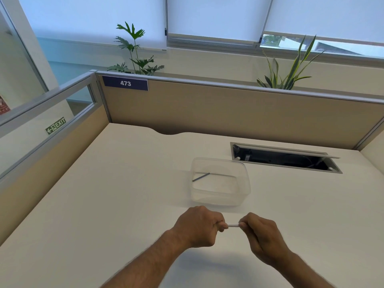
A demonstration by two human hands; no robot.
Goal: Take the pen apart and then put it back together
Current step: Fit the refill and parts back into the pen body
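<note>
— What's in the grip?

— A short white pen (233, 225), held level between two fists. The left hand (199, 227) is closed around one end, knuckles up, thumb and forefinger pinching by the exposed stretch. The right hand (262, 235) is curled over the other end, fingertips clamped on it. Only a small piece shows between them.

— And the arms?

— Both bare forearms come up from the bottom edge and converge above the white desk (116, 204), just in front of a clear plastic container (245, 183).

— Anything in it?

— One thin dark rod (201, 176), lying slanted on the bottom near the left wall. I can't tell what part it is.

— Counts?

— Two hands, one pen, one container, one rod, two plants behind the partition (228, 109), one open cable hatch (284, 157).

— Any writing?

— A blue tag (125, 83) reads "473"; a green sign (55, 125) reads "EXIT".
</note>
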